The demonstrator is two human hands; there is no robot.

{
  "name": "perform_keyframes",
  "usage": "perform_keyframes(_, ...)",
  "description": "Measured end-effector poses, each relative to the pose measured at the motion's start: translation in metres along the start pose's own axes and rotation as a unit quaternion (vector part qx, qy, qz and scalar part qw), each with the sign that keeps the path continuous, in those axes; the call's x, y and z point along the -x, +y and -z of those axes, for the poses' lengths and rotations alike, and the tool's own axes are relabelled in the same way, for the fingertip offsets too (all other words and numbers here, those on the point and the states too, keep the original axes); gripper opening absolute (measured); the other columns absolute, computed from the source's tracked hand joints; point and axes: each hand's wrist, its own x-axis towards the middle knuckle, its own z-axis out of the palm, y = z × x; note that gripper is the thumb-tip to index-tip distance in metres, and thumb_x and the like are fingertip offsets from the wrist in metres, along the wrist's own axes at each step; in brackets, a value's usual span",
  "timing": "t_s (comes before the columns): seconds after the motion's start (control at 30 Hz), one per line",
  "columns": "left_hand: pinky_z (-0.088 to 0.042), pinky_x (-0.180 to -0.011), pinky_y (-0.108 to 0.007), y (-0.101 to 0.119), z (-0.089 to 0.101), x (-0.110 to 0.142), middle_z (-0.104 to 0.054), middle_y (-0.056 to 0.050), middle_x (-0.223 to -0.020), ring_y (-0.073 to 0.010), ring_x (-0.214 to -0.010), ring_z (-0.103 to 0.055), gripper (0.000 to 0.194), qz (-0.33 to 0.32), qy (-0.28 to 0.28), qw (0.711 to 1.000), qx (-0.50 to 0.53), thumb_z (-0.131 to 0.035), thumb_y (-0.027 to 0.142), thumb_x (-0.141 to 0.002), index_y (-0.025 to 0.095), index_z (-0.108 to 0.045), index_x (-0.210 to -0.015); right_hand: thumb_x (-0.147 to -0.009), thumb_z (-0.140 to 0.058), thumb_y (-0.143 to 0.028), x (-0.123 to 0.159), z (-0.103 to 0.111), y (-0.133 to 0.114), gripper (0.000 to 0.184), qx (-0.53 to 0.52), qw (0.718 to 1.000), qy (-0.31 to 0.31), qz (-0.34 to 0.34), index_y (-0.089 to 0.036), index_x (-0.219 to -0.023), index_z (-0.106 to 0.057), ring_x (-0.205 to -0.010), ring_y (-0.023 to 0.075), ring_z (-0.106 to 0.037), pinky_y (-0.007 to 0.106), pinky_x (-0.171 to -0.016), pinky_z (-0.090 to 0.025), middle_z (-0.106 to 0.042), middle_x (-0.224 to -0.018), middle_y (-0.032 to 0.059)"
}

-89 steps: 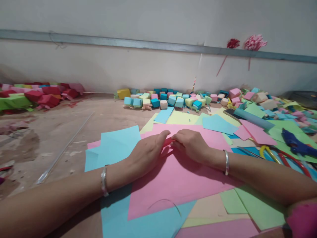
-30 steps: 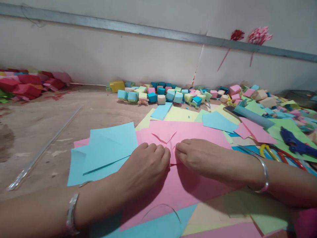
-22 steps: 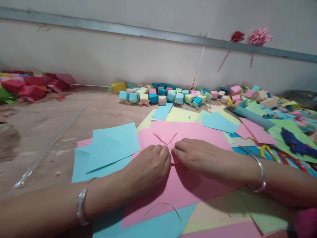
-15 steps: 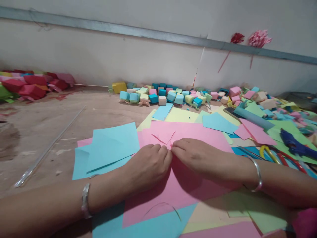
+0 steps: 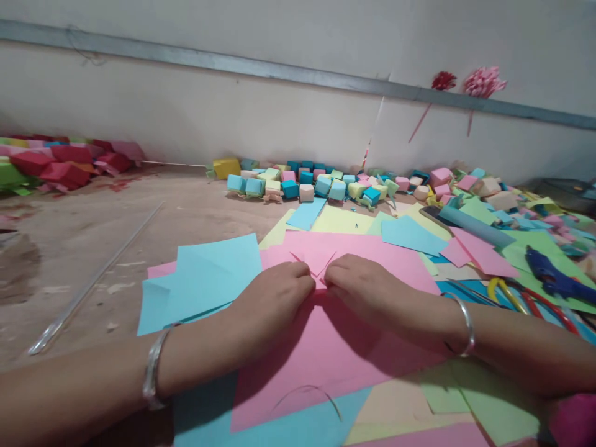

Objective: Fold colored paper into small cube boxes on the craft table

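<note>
A small folded piece of pink paper [image 5: 320,284] is pinched between my two hands, low over a large pink sheet [image 5: 288,379]. My left hand [image 5: 284,292] grips its left side with curled fingers. On its right side, my right hand [image 5: 361,285] holds it with fingertips bent inward. Two pointed flaps of the paper stick up beyond my fingers; the rest is hidden behind my hands. Both wrists wear silver bangles. Left of my left hand, blue sheets [image 5: 214,273] overlap.
A clear stick [image 5: 93,282] lies at left. Small folded paper boxes [image 5: 288,189] line the wall, and red ones [image 5: 65,176] sit far left. On the right are scissors with yellow and red handles [image 5: 507,295], a blue glue gun [image 5: 556,273] and a dark phone [image 5: 435,216].
My hands have shifted slightly; the fingertips sit a little farther apart, and more of the pink piece shows between them. The view has tilted slightly.
</note>
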Motion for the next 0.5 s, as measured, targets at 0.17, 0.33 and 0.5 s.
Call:
perform_keyframes(0.17, -0.039, -0.062, -0.029, -0.01, 0.0, -0.009, -0.061, -0.005, -0.079, -0.0176, -0.071, -0.055, 0.019, 0.052, -0.008, 0.999, -0.006, -0.044, 0.013, -0.085, 0.016, -0.062, -0.077, -0.087, -0.043, -0.016, -0.009, 0.013, 0.005, 0.017, -0.066, 0.987, -0.049, -0.136, -0.017, -0.075, -0.054, -0.064, 0.0129, -0.049, 0.026, -0.056, -0.028, -0.063, -0.076, 0.0036)
perform_keyframes(0.33, -0.038, -0.064, -0.031, -0.018, -0.003, -0.01, -0.066, -0.005, -0.087, -0.0196, -0.076, -0.058, 0.023, 0.068, 0.002, 0.998, -0.001, -0.038, 0.015, -0.088, 0.017, -0.061, -0.091, -0.088, -0.047, -0.019, -0.017, 0.019, 0.01, 0.016, -0.134, 0.972, -0.09, -0.172, -0.017, -0.073, -0.053, -0.064, 0.0116, -0.048, 0.025, -0.056, -0.029, -0.062, -0.075, 0.0026)
perform_keyframes(0.5, -0.035, -0.061, -0.031, -0.017, -0.003, -0.01, -0.066, -0.005, -0.082, -0.0204, -0.071, -0.057, 0.023, 0.099, -0.003, 0.995, -0.032, -0.034, 0.017, -0.089, 0.018, -0.057, -0.087, -0.086, -0.05, -0.013, -0.016, 0.015, 0.012, 0.015, -0.152, 0.98, -0.01, -0.131, -0.016, -0.072, -0.054, -0.065, 0.0108, -0.047, 0.024, -0.059, -0.031, -0.06, -0.074, 0.0012)
